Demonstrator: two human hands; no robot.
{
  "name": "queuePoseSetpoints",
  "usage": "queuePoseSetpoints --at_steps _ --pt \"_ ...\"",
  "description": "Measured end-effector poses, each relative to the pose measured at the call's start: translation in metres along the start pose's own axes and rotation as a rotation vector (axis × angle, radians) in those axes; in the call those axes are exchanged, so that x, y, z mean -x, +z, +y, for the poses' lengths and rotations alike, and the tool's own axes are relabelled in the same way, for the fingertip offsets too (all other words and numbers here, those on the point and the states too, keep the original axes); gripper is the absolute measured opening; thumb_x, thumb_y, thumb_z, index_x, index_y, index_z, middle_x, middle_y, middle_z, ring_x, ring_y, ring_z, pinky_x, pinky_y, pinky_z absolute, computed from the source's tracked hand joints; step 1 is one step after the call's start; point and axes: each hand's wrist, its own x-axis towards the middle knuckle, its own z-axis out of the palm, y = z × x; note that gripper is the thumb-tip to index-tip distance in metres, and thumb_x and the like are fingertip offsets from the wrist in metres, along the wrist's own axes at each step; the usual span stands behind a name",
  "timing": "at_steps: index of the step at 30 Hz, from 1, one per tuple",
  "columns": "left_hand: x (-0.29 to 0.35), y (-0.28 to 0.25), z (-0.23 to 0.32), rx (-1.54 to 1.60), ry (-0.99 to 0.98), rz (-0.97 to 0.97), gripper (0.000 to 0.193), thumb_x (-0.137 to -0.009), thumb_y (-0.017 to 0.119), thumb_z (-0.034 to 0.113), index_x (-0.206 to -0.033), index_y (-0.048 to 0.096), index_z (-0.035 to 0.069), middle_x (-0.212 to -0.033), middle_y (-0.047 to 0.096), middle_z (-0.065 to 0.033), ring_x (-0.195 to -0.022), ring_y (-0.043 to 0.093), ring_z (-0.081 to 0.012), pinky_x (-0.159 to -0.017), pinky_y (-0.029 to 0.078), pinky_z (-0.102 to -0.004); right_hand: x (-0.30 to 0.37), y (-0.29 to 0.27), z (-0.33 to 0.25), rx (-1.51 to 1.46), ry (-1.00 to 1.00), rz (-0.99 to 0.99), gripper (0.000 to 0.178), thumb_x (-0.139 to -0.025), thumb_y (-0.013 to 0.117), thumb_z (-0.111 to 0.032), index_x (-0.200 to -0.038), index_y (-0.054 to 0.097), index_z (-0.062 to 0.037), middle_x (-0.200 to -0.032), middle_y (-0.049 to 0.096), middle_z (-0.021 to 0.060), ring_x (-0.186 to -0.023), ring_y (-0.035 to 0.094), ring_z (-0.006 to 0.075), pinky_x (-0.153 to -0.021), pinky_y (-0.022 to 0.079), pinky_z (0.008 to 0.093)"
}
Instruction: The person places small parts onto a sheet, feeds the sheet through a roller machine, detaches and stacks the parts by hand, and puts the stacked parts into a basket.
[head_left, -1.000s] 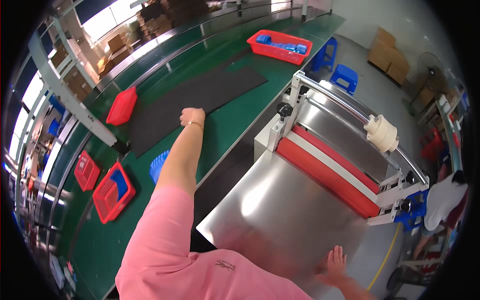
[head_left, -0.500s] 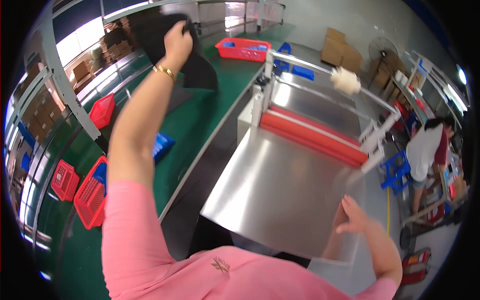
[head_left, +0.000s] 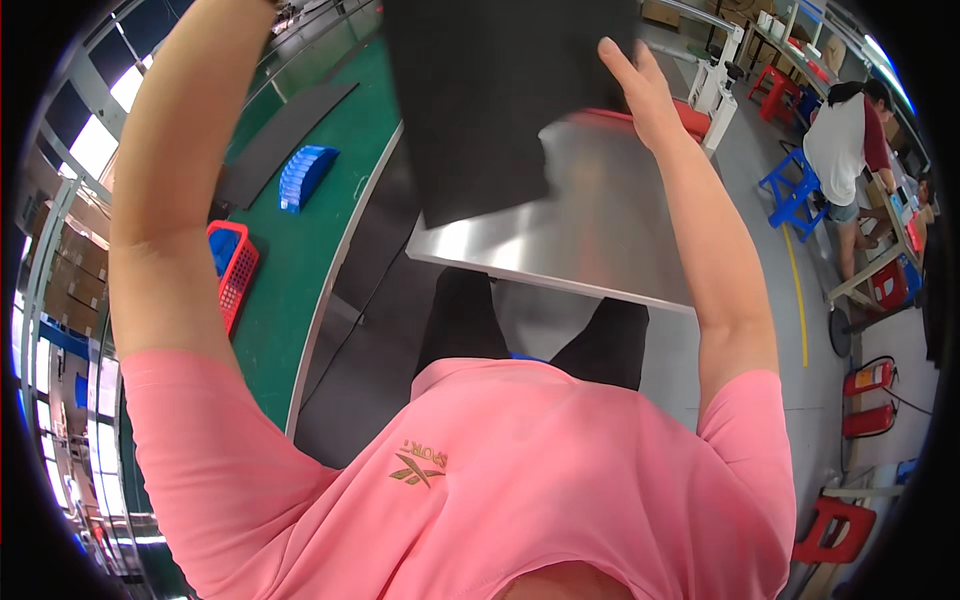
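Note:
A thin black sheet (head_left: 490, 110) hangs tilted above the metal worktop (head_left: 610, 190), its lower edge notched at the right. My left forearm reaches up past the upper edge of the view, so my left hand is out of sight. My right hand (head_left: 645, 95) is raised at the sheet's right side, thumb and fingers apart, with the thumb overlapping the sheet's edge. Behind the sheet and my right wrist, only part of the red roller (head_left: 690, 120) shows.
On the green table (head_left: 300, 275) at left lie another black sheet (head_left: 285, 130), a ridged blue piece (head_left: 305, 177) and a red basket (head_left: 236, 275). At right, a person (head_left: 840, 140) sits on a blue stool (head_left: 795, 190) by a bench. Red fire extinguishers (head_left: 870, 378) stand along the wall.
The black sheet has come from over the green table at left to above the metal worktop. My right hand has risen from the worktop to the sheet's side. My left hand has left the view.

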Motion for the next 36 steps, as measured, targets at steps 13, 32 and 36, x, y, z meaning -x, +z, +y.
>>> queuePoseSetpoints --at_steps 13,32,36 --pt "0.012 0.153 -0.187 -0.333 -0.029 0.036 0.050 -0.065 0.073 0.035 -0.102 0.065 0.002 -0.098 0.066 -0.0201 -0.096 0.063 -0.0312 -0.086 0.048 -0.0358 0.109 -0.066 0.075 -0.231 0.576 -0.142 0.025 -0.089 0.061 -0.018 -0.098 0.060 0.0053 -0.089 0.065 0.0106 -0.079 0.062 0.0167 -0.068 0.050 0.0304" --pt "0.088 0.200 -0.306 -0.330 -0.308 -0.263 0.059 -0.074 0.071 0.024 -0.120 0.045 -0.002 -0.117 0.048 -0.0251 -0.116 0.044 -0.0388 -0.097 0.040 -0.0439 0.095 -0.080 0.098 1.213 0.059 -0.437 0.057 -0.082 0.063 -0.046 -0.118 0.056 -0.0033 -0.095 0.066 0.0175 -0.089 0.063 0.0348 -0.076 0.048 0.0438" --pt "0.110 0.090 -0.283 -0.650 -0.161 -0.250 0.070 -0.071 0.075 0.032 -0.124 0.042 0.000 -0.120 0.047 -0.0222 -0.114 0.044 -0.0388 -0.096 0.040 -0.0454 0.109 -0.073 0.104 1.011 -0.073 -0.401 0.039 -0.085 0.064 -0.032 -0.112 0.057 -0.0042 -0.087 0.055 0.0087 -0.075 0.057 0.0239 -0.068 0.046 0.0344"
